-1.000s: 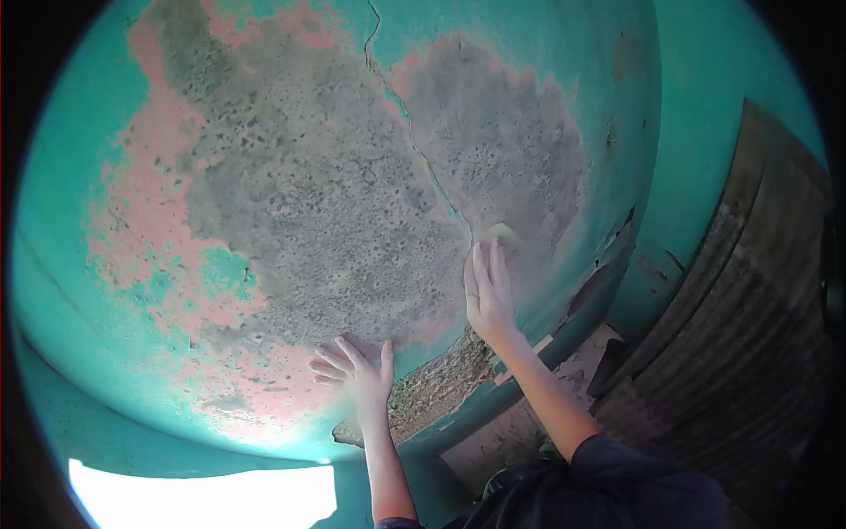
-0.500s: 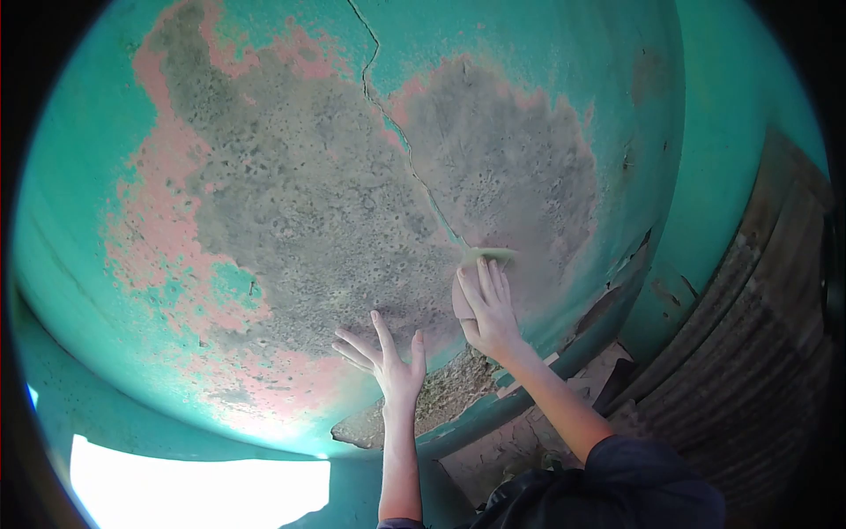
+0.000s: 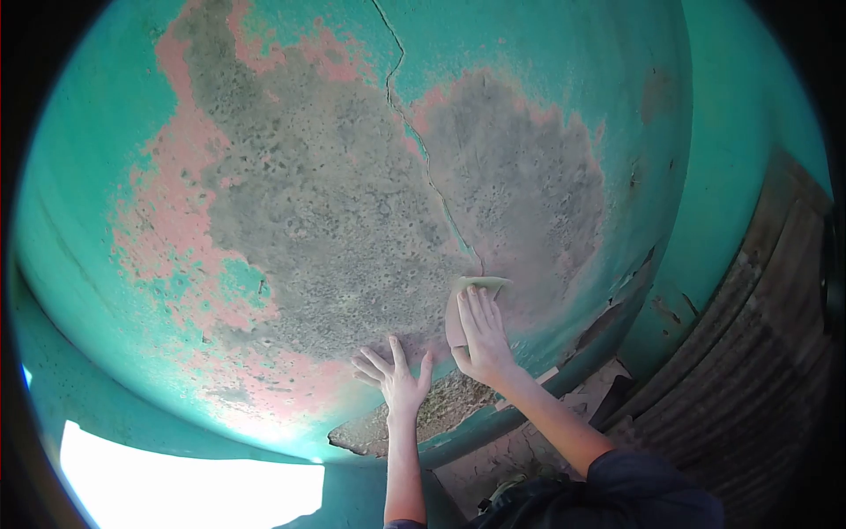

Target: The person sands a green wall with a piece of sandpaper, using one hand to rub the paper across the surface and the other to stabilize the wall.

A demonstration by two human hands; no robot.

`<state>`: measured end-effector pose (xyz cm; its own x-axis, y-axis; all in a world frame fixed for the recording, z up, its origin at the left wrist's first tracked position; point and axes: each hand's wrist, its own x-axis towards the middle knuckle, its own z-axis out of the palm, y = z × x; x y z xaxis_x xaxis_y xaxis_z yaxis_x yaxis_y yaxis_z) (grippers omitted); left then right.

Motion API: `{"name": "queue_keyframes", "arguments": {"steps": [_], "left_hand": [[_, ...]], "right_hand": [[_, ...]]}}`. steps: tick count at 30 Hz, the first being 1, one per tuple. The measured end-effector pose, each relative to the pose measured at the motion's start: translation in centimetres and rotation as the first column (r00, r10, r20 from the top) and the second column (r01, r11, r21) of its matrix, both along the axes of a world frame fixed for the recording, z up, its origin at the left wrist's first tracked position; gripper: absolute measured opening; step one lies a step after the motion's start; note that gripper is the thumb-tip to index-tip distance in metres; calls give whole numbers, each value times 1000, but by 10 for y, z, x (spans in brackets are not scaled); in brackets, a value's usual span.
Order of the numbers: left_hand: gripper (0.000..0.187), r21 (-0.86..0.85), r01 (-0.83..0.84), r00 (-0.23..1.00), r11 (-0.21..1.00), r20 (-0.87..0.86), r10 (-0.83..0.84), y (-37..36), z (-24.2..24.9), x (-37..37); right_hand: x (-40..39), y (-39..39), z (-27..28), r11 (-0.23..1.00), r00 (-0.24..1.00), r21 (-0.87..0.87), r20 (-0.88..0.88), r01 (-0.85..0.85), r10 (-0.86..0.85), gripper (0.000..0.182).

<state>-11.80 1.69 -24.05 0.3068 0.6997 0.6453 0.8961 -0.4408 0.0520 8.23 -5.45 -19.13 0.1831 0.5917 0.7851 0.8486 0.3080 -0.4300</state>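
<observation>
A teal wall [image 3: 546, 44] shows a large worn grey patch [image 3: 317, 194] edged in pink, with a crack [image 3: 429, 167] running down it. My right hand [image 3: 483, 344] presses a thin, pale sheet [image 3: 455, 322] flat against the grey surface at the crack's lower end. The sheet sticks out above the fingertips and at their left side. To the left, my left hand [image 3: 398, 379] rests with fingers spread near the patch's lower edge and holds nothing.
Below the hands, a broken area [image 3: 449, 407] bares rough material. Corrugated sheeting [image 3: 749, 353] stands at the right. A bright opening [image 3: 185, 485] lies at the lower left. Peeling paint [image 3: 599, 324] runs along the lower right edge.
My right hand and the sheet have moved down over the surface. The wall has shifted slightly right and down in view. My left hand remains spread, a little lower in view.
</observation>
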Motion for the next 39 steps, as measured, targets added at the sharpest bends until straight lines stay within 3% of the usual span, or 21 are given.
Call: {"name": "queue_keyframes", "arguments": {"steps": [5,12,16,20,23,26,29,32,34,39], "left_hand": [[98,-32,10,999,999,-31,-11,4,-7,-5],[99,-12,4,996,1000,-86,-5,10,-21,-10],[101,72,31,996,997,-88,-25,13,-23,-10],[103,132,62,996,989,-70,-53,17,-27,-10],[104,66,91,995,994,-38,-88,15,-26,-10],[105,88,70,996,994,-59,-65,14,-27,-7],[105,74,78,996,994,-42,-75,14,-27,-7],[105,60,74,996,995,-51,-71,13,-27,-7],[105,62,76,996,995,-44,-74,13,-27,-6],[105,94,75,996,993,-64,-69,13,-27,-6]], "right_hand": [[-5,3,18,997,996,-43,68,60,-57,91],[-30,17,16,949,950,-75,-48,306,-310,83],[-18,28,50,890,887,-52,-75,452,-455,83],[-27,25,40,889,884,-99,-102,448,-457,84],[-23,27,39,876,877,-108,-49,471,-478,87],[-24,26,45,906,896,-23,-142,422,-421,91],[-22,22,36,884,884,-117,-74,452,-462,93],[-14,25,44,877,878,-75,-27,475,-478,93],[-15,23,48,898,894,-42,-89,437,-439,94],[-22,14,-3,926,924,-29,-63,375,-376,90]]}}
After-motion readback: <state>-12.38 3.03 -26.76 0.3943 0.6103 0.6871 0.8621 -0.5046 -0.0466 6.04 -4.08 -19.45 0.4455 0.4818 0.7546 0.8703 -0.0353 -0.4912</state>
